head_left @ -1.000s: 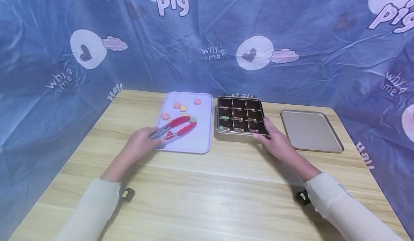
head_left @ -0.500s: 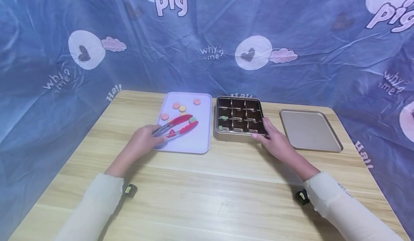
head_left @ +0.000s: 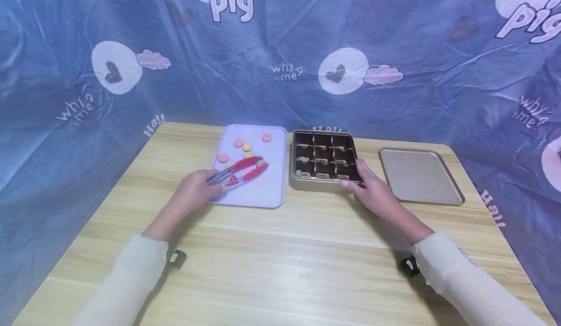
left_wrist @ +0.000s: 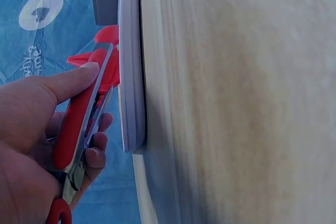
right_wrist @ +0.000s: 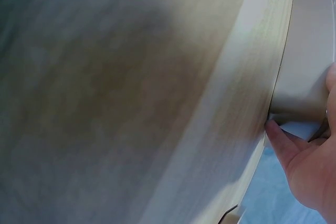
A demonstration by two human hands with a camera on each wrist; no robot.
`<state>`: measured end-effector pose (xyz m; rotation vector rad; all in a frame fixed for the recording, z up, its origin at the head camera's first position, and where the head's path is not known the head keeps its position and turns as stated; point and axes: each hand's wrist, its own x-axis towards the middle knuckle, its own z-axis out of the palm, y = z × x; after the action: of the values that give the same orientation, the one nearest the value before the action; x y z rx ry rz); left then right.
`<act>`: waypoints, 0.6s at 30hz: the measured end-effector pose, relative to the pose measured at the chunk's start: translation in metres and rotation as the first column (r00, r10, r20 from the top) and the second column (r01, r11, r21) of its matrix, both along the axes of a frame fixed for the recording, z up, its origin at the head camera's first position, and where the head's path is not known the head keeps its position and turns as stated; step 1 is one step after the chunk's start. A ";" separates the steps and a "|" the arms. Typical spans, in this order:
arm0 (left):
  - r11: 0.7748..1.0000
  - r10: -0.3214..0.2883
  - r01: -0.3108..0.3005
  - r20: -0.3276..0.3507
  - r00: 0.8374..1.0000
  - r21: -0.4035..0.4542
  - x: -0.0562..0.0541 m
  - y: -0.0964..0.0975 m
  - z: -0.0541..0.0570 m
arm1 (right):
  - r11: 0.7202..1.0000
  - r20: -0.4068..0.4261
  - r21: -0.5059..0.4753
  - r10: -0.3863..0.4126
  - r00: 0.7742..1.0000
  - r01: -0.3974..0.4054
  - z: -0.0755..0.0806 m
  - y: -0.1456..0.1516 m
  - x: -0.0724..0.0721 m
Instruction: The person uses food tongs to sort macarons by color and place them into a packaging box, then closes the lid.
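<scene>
My left hand (head_left: 193,190) grips a pair of red-tipped metal tongs (left_wrist: 79,114) low over the lilac tray (head_left: 267,194). Between the tong tips sits a green macaron-like disc (head_left: 261,163). Pink discs (head_left: 266,137) and yellow discs (head_left: 247,147) lie on the tray beyond the tongs. With thumb and fingers, my right hand (head_left: 372,190) holds the near right corner of a bronze tin (head_left: 315,185). Its dark insert is divided into several compartments. Two in the left column hold green pieces (head_left: 303,159), one in the middle row and one in the front row.
A flat bronze lid (head_left: 422,177) lies right of the tin on the wooden table (head_left: 280,267). Blue printed cloth (head_left: 263,87) hangs behind the table and along both sides.
My left hand and the tongs have shifted slightly right, and the tong tips have drawn nearer each other around the green disc. The right hand and the tin stay put.
</scene>
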<state>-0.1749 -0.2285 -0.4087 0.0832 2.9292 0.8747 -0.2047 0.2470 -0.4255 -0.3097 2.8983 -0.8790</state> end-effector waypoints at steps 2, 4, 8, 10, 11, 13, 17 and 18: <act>1.000 -0.001 0.001 0.000 1.000 -0.002 0.000 0.001 0.000 | 1.000 -0.005 0.002 0.001 1.000 -0.001 0.000 0.000 0.000; 1.000 -0.001 0.001 0.002 1.000 -0.004 0.001 0.001 0.001 | 1.000 -0.011 0.006 0.006 1.000 -0.006 0.000 0.000 0.001; 1.000 0.004 -0.004 0.008 1.000 -0.004 0.002 0.002 0.002 | 1.000 -0.014 0.005 0.008 1.000 -0.008 0.001 0.000 0.001; 1.000 0.007 -0.007 0.008 1.000 -0.003 0.003 0.002 0.004 | 1.000 -0.011 0.001 0.007 1.000 -0.007 0.001 0.000 0.001; 1.000 0.008 -0.008 0.009 1.000 -0.001 0.003 0.003 0.005 | 1.000 -0.008 -0.001 0.006 1.000 -0.006 0.001 0.000 0.002; 1.000 0.011 -0.011 0.011 1.000 0.001 0.003 0.003 0.006 | 1.000 -0.003 -0.003 0.001 1.000 -0.001 0.002 0.000 0.002; 1.000 0.013 -0.013 0.018 1.000 -0.001 0.004 0.003 0.007 | 1.000 0.001 -0.003 0.003 1.000 -0.003 0.002 0.000 0.002; 1.000 0.012 -0.012 0.022 1.000 -0.002 0.004 0.003 0.007 | 1.000 0.002 -0.004 0.004 1.000 -0.004 0.002 0.001 0.002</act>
<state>-0.1711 -0.2260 -0.4018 0.0556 2.9131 0.8684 -0.2028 0.2476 -0.4235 -0.3153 2.8936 -0.8836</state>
